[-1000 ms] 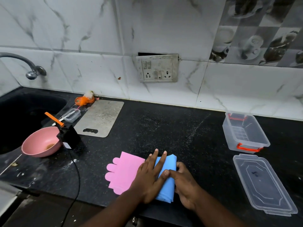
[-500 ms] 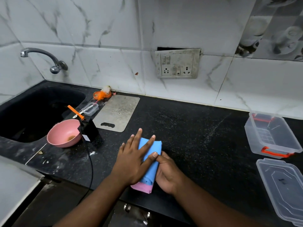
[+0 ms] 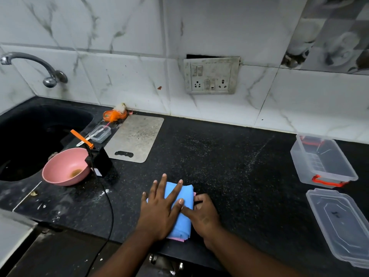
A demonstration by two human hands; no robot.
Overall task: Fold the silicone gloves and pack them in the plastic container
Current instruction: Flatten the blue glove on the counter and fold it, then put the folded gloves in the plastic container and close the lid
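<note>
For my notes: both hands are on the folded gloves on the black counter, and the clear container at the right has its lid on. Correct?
No. The head view shows the lid lying on the counter beside the open plastic container, not on it. The left hand and right hand are on the folded gloves.

No legible text, label, brand or number; only an unreadable dark smudge on the lid (image 3: pixel 339 226)
</note>
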